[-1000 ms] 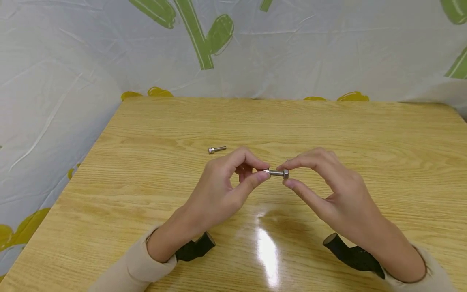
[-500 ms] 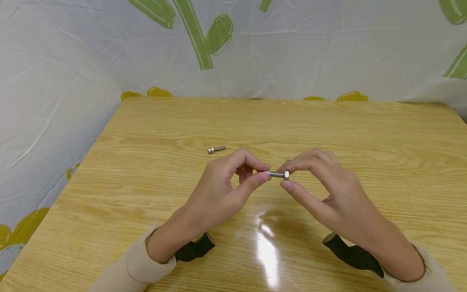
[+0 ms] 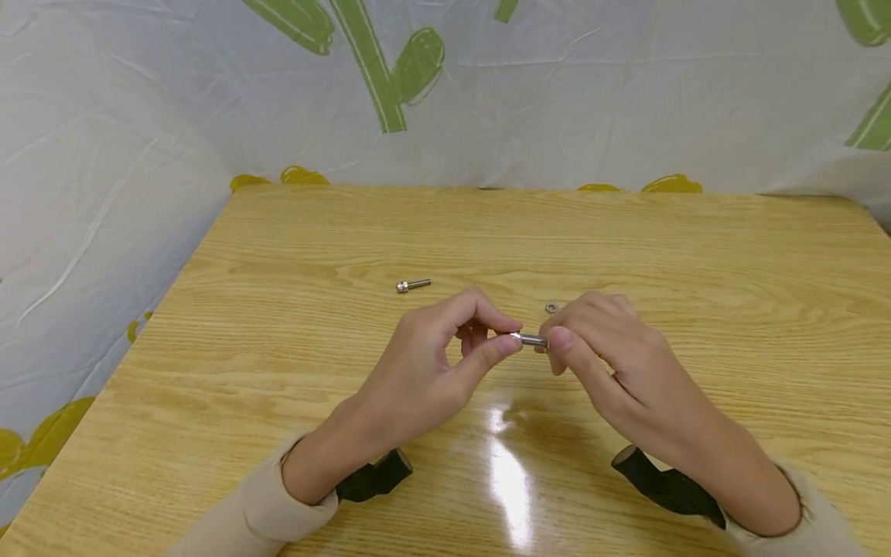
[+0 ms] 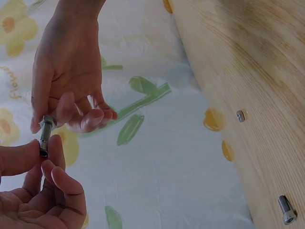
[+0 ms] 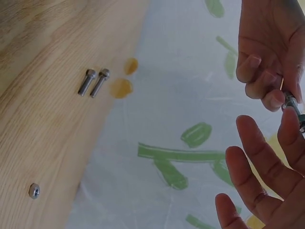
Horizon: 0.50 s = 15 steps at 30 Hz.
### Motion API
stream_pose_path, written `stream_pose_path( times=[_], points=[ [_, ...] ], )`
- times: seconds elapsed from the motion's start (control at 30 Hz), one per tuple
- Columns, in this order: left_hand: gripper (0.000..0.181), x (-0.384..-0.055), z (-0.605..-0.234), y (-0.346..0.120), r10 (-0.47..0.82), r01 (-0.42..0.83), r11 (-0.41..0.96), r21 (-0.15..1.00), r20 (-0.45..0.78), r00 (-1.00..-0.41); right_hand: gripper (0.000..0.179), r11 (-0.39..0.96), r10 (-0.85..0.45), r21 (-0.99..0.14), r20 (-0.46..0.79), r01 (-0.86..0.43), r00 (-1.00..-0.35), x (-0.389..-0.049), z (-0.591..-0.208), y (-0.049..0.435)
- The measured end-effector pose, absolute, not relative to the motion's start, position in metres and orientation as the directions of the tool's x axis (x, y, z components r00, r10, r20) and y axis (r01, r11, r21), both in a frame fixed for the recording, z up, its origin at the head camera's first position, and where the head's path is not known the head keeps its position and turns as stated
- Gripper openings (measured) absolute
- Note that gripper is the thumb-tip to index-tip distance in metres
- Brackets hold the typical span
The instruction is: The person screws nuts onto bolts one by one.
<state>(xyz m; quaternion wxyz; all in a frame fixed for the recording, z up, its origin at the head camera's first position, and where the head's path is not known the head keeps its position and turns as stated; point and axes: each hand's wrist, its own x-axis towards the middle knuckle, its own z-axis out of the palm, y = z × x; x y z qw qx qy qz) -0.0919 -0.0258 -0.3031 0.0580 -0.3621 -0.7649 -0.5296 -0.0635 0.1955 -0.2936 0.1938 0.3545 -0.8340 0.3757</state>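
In the head view my left hand [image 3: 431,356] pinches the head end of a steel bolt [image 3: 533,340] between thumb and fingertips, the threaded shank pointing right. A hex nut [image 3: 541,350] sits on the threads at the far end. My right hand [image 3: 626,363] has its thumb and curled index finger on that nut, partly covering it. The left wrist view shows the nut [image 4: 47,121] between right-hand fingers, with the bolt's shank [image 4: 45,136] running to the left hand [image 4: 43,191]. In the right wrist view, the right hand's other fingers [image 5: 262,167] are spread.
A loose nut [image 3: 551,308] lies on the wooden table [image 3: 313,232] just behind my right hand. Farther left rests another bolt [image 3: 414,285]; the right wrist view shows two bolts [image 5: 86,82] side by side. A flowered sheet [image 3: 557,100] hangs behind the table.
My right hand's thumb and fingers have turned over the nut, and that hand has dipped slightly. The loose nut behind it has come into fuller view. The left hand keeps its pinch, shifted slightly right.
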Motion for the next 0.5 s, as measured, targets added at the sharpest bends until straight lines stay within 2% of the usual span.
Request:
stream_pose_path(
  times=[0.17,0.27,0.33,0.4,0.5],
  points=[
    [0.008,-0.081,-0.274,-0.028,0.488,0.592,0.180,0.786,0.451,-0.747,0.020,0.566,-0.396,-0.520,0.509,-0.639,-0.765,-0.061,-0.293,0.201],
    [0.012,-0.092,-0.297,-0.029,0.493,0.572,0.197,0.796,0.424,-0.759,0.032,0.619,-0.373,-0.519,0.467,-0.590,-0.802,-0.058,-0.286,0.201],
    [0.015,-0.099,-0.313,-0.029,0.493,0.575,0.190,0.796,0.429,-0.757,0.044,0.618,-0.375,-0.509,0.479,-0.599,-0.794,-0.056,-0.283,0.200],
    [0.016,-0.100,-0.315,-0.029,0.487,0.585,0.178,0.791,0.446,-0.751,0.049,0.576,-0.383,-0.505,0.528,-0.642,-0.758,-0.056,-0.282,0.198],
    [0.011,-0.091,-0.295,-0.031,0.479,0.608,0.158,0.778,0.478,-0.736,0.048,0.508,-0.403,-0.483,0.598,-0.713,-0.692,-0.057,-0.280,0.196]
  ],
)
